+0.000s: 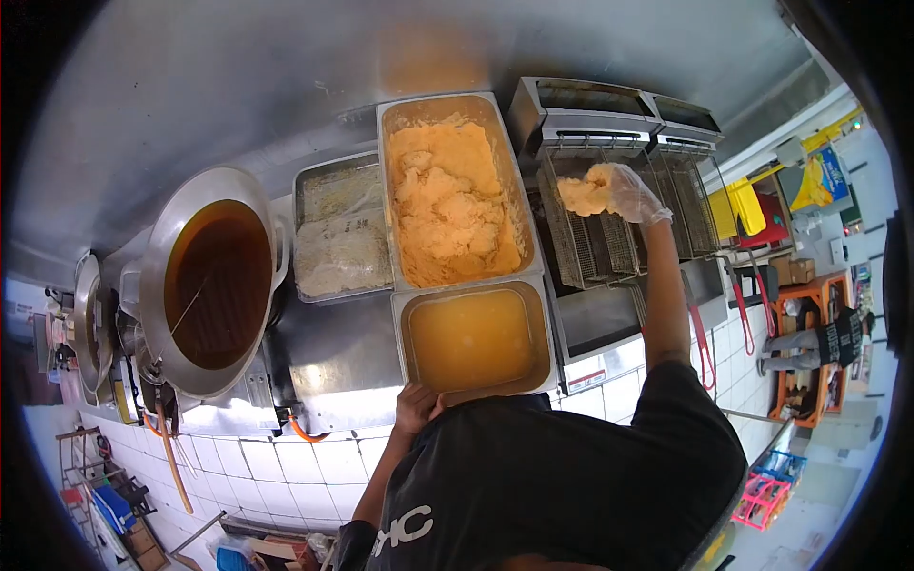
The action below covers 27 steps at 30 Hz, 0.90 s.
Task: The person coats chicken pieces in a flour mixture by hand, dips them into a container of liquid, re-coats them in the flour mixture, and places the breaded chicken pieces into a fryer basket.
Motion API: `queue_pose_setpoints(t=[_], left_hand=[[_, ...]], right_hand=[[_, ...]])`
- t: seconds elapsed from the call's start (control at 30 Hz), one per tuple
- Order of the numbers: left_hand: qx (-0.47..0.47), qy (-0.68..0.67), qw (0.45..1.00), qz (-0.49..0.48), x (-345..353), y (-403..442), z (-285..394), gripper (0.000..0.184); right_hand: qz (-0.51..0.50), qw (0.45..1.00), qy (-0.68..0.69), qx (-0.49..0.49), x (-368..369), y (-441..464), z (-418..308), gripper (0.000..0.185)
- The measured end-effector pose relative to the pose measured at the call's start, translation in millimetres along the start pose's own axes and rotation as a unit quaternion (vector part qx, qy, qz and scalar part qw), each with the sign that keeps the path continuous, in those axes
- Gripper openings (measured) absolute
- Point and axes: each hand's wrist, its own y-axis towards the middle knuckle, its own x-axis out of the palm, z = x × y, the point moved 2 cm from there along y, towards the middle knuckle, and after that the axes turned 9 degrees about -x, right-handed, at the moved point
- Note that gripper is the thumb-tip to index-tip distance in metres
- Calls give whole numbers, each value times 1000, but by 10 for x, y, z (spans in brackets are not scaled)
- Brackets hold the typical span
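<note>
My right hand (636, 197), in a clear plastic glove, grips a breaded chicken piece (585, 193), pale orange and crumbly. Both are above the left fryer basket (590, 249), a wire mesh one set in the fryer. Bare and curled, my left hand (416, 408) is against the near left corner of a steel pan (405, 347) of cloudy yellow liquid; whether its fingers hold the rim is hidden. Behind that pan, a deeper steel pan (387, 181) contains clumpy orange breading flour (452, 205).
On the left stands a large metal pot (152, 276) of dark brown liquid. A shallow tray (303, 228) with a whitish covering sits beside the flour pan. A second fryer basket (687, 205) and red basket handles (702, 343) are at right. Another person (828, 343) stands far right by orange shelves.
</note>
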Motion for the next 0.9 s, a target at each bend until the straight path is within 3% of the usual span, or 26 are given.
queue_pose_setpoints(t=[0.13, 0.2, 0.23, 0.27, 0.3, 0.33, 0.37, 0.4, 0.43, 0.47, 0.53, 0.57, 0.63, 0.73, 0.87, 0.9], left_hand=[[16, 6, 999, 32, 4, 5, 8, 19], [7, 16, 1000, 15, 13, -15, -11, 18], [5, 20, 1000, 19, 1, -15, -9, 18], [17, 14, 999, 26, -5, -3, 0, 19], [30, 8, 999, 32, -9, 15, 6, 19], [27, 12, 999, 35, -13, 18, 15, 19], [17, 7, 999, 27, -14, 17, 20, 19], [9, 2, 1000, 18, -15, 20, 18, 19], [8, 3, 1000, 18, -11, 17, 9, 19], [6, 2, 1000, 18, 3, 8, -2, 19], [0, 2, 1000, 20, 1, -9, 0, 19], [1, -2, 1000, 18, -11, 0, 11, 20], [3, -5, 1000, 19, -9, 5, 23, 20], [22, 4, 999, 40, 10, 46, -6, 20], [22, -17, 998, 55, -19, 31, 0, 18], [17, -19, 999, 45, -5, 23, -1, 18]], right_hand=[[-60, 974, -216, -32, 752, -131, 1574, 29], [11, 981, -191, 44, 777, -21, 1300, 30], [81, 975, -165, 126, 809, 41, 1246, 32], [81, 976, -164, 119, 861, 153, 1166, 32], [148, 980, -119, 61, 902, 276, 1063, 32], [211, 975, -71, 5, 998, 386, 1001, 32], [199, 946, 256, -19, 1161, 541, 855, 31], [194, 812, 551, -7, 1323, 694, 703, 31], [158, 927, 322, -109, 1357, 773, 319, 28], [172, 961, 74, -204, 1381, 839, -97, 29], [0, 988, 128, -82, 1870, 1122, -126, 33], [-58, 988, -78, -118, 1987, 1249, -347, 33], [-107, 977, -179, -39, 2512, 1557, -172, 22], [-120, 979, -165, -18, 3197, 2067, 106, 22], [-236, 949, -207, 14, 2754, 2153, -508, 20], [-316, 921, -227, -13, 2593, 2091, -663, 21]])
